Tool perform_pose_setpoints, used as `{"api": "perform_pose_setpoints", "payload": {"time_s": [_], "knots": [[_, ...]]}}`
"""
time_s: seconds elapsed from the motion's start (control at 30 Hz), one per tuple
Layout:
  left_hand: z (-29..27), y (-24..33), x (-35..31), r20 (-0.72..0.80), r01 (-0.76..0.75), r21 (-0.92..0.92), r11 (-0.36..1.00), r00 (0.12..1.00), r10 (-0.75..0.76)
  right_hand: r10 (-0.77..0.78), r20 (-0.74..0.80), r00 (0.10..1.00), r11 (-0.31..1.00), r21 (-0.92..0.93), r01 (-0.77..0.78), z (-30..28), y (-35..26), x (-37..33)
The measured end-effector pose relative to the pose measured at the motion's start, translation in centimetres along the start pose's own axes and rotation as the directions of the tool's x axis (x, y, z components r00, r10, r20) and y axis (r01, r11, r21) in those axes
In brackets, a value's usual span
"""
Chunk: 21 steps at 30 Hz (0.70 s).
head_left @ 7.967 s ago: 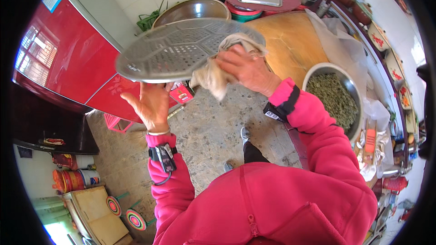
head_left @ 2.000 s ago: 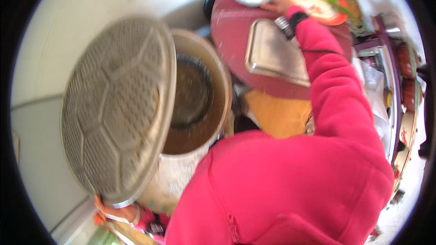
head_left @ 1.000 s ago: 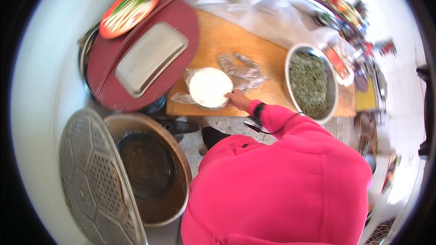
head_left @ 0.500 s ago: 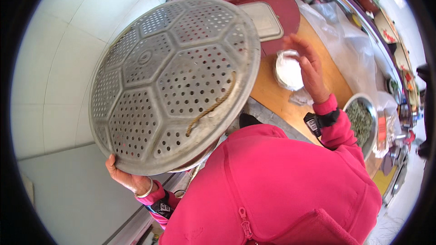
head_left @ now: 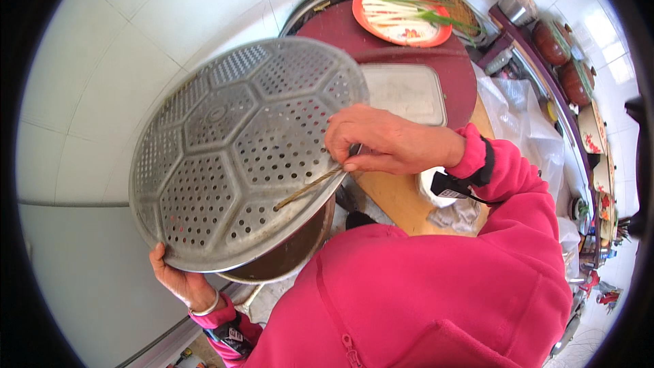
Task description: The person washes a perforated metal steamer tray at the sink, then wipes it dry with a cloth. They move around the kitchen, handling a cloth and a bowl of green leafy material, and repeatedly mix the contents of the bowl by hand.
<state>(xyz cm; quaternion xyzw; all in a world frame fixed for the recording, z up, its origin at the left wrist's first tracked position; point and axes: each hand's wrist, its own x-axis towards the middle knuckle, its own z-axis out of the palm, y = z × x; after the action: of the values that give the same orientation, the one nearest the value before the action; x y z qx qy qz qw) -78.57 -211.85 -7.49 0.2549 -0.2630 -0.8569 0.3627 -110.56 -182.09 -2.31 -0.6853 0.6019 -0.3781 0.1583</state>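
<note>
A large round perforated metal steamer tray (head_left: 211,105) is tilted in front of me on the left. My left hand (head_left: 180,279) grips its lower left edge, thumb on top and the other fingers hidden beneath. My right hand (head_left: 381,140) is closed at the tray's right rim, pinching the twisted rope handle (head_left: 306,189) that runs up from the holes. Under the near side of the tray shows a wide pot (head_left: 286,255) with a dark inside, mostly covered. Beneath my right forearm sits a white bowl (head_left: 430,184), partly hidden.
A maroon tabletop (head_left: 458,85) holds a rectangular lid-like tray (head_left: 402,92) and an orange-rimmed plate (head_left: 359,10) of scallions (head_left: 392,10). Beyond the wooden board (head_left: 388,197) lie clear plastic sheeting (head_left: 521,109) and a shelf with brown lidded pots (head_left: 575,82). A tiled wall (head_left: 102,82) rises at left.
My right hand has moved left from above the white bowl and taken hold of the rope handle. The tray has shifted slightly, showing more of the pot beneath.
</note>
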Motion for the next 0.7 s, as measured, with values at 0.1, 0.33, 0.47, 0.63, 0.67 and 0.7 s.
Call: {"api": "perform_pose_setpoints", "payload": {"time_s": [0.1, 0.33, 0.47, 0.63, 0.67, 0.7], "knots": [[0.9, 0.0, 1.3, -0.14, -0.047, 0.047, 0.998, 0.989, 0.054, -0.003, -0.016, 1.0, 1.0, 0.014, 0.003, -2.5, 2.3, 3.0], [5.5, -1.3, 9.4, 0.273, 0.193, -0.239, 0.952, 0.954, -0.124, -0.007, 0.127, 0.992, 0.998, 0.058, 0.0, -14.7, 8.6, 14.3], [7.8, -3.9, 14.3, 0.279, 0.177, -0.274, 0.945, 0.955, -0.098, 0.15, -0.044, 0.988, 0.987, -0.057, -0.152, -18.2, 12.5, 18.2], [5.5, -16.5, 15.3, 0.302, 0.252, 0.256, 0.933, 0.896, -0.325, -0.006, -0.163, 0.987, 0.984, -0.174, -0.023, -21.6, 17.1, 19.8], [4.5, -20.3, 14.8, 0.128, 0.373, 0.451, 0.811, 0.872, -0.473, -0.115, -0.133, 0.984, 0.958, -0.275, 0.075, -22.3, 17.6, 20.2], [3.5, -24.0, 14.3, -0.089, 0.584, 0.459, 0.669, 0.78, -0.62, -0.215, -0.092, 0.972, 0.914, -0.369, 0.167, -23.0, 18.2, 20.6]]}}
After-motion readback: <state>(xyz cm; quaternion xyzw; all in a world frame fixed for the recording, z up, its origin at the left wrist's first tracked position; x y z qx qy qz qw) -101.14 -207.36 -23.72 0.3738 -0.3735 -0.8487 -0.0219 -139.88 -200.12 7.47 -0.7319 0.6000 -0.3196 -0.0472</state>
